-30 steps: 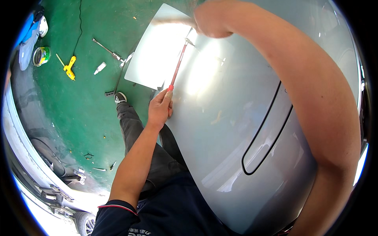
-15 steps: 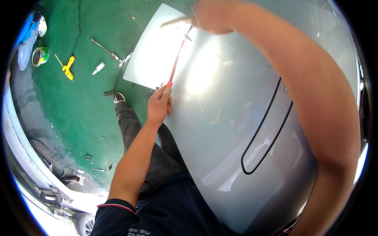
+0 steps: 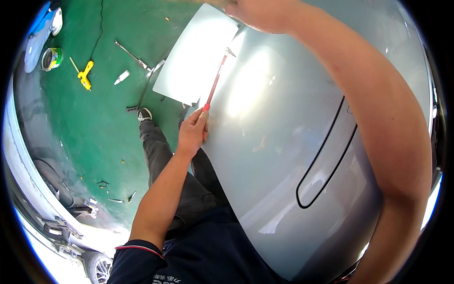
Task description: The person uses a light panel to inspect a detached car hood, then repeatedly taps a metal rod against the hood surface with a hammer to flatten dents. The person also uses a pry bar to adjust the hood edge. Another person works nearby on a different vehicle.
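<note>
My left hand is closed around the lower end of a slim red-shafted tool with a small metal head. The tool points away from me over the edge of a silver car body panel, its head close to a bright patch of light. Beside it, a white sheet with rounded corners stands out over the floor. My right hand is above the far part of the panel, its arm arching in from the right. Its fingers are blurred and partly cut off by the upper edge, so their grip cannot be made out.
A dark U-shaped seam runs in the panel. On the green floor lie a yellow glue gun, a white bottle, a long metal tool and an open tub. A wheel shows at lower left.
My right hand has moved up toward the top edge, off the metal head of the tool. My left hand keeps its hold; the whole view has shifted slightly.
</note>
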A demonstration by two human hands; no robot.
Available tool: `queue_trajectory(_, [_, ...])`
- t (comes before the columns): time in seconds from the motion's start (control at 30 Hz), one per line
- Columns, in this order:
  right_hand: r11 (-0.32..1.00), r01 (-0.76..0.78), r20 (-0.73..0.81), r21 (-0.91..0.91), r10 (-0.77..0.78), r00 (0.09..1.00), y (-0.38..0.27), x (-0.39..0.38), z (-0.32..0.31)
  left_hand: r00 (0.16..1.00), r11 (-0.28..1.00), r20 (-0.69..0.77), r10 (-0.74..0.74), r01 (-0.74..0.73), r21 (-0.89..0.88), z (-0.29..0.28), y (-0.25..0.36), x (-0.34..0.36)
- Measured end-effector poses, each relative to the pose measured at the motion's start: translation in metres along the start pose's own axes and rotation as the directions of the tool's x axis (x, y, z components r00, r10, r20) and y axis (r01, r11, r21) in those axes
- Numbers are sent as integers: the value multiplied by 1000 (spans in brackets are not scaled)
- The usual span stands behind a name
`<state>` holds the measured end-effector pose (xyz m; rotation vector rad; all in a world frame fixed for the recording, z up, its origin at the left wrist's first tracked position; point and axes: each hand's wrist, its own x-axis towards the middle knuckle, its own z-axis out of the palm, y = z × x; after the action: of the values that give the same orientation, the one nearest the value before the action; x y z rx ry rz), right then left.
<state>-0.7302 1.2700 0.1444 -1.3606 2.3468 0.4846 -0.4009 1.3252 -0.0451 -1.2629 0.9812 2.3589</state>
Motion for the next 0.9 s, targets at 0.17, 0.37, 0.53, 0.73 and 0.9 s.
queue_trajectory(0.17, [934, 270, 517, -235, -115, 849, 0, 6, 31, 1000, 1000, -8, -24, 24, 15, -2, 3, -5])
queue_trajectory(0.37, [987, 140, 257, -74, -117, 959, -8, -7, 0, 1000, 1000, 9, 4, -4, -1, -10, -5, -5])
queue_trajectory(0.53, [999, -10, 267, -47, 22, 964, -6, -7, 19, 999, 1000, 31, -13, 13, -4, -8, -7, -6])
queue_trajectory(0.73, [986, 117, 381, -116, -65, 922, -15, -11, 7, 1000, 1000, -9, -10, 10, 6, -12, -6, -12])
queue_trajectory(0.9, [991, 62, -133, 118, -46, 990, -2, -7, 2, 1000, 1000, 28, -1, 1, -4, -10, -7, -9])
